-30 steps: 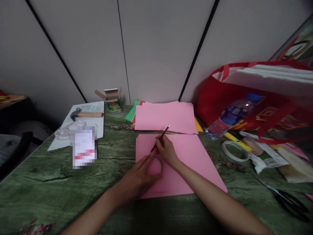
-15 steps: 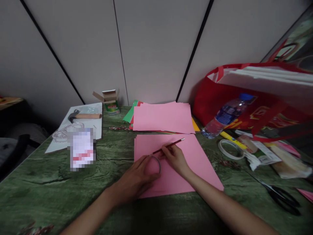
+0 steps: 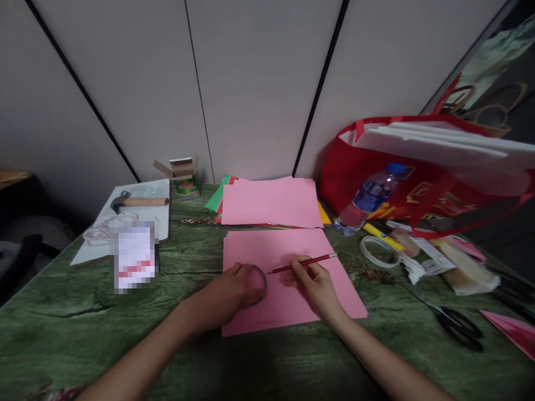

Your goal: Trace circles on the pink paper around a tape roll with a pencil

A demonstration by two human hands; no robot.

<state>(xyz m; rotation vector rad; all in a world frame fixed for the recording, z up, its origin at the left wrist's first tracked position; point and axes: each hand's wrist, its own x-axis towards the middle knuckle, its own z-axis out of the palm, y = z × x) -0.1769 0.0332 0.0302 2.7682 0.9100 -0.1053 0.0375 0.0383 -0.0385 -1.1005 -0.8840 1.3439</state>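
Left hand (image 3: 229, 292): I am curving my fingers over the left side of a thin ring (image 3: 265, 283), holding it; this grip seems to be stopping it from sliding while leaving its right rim bare.
Ring: it is lying on the front pink sheets (image 3: 271, 245), towards their left edge, with pink showing through its middle.
Right hand (image 3: 313, 281): I am pinching a red pencil (image 3: 313, 260) between narrow-set fingers, nearer the tip than the blunt end, probably for finer control.
Pencil: it is slanting low, its tip pointing at the ring's right rim; whether the tip is touching rim or paper, I cannot tell.
Front pink sheets: they are lying before me on the green table (image 3: 188, 362), slightly uneven at the left edge, apparently giving both hands a flat place to rest.
Back stack (image 3: 271, 200): it is sitting just behind them, pink on top, with green, red and yellow edges peeking out, likely placed there to be clear of my wrists.
Right side: a tape roll (image 3: 368, 256) and scissors (image 3: 457, 328) are lying apart from my hands, seemingly within reach; a bottle (image 3: 370, 197) is standing before a red bag (image 3: 346, 167).
Left side: a hammer (image 3: 144, 202) is resting on a white board (image 3: 161, 228), well apart.
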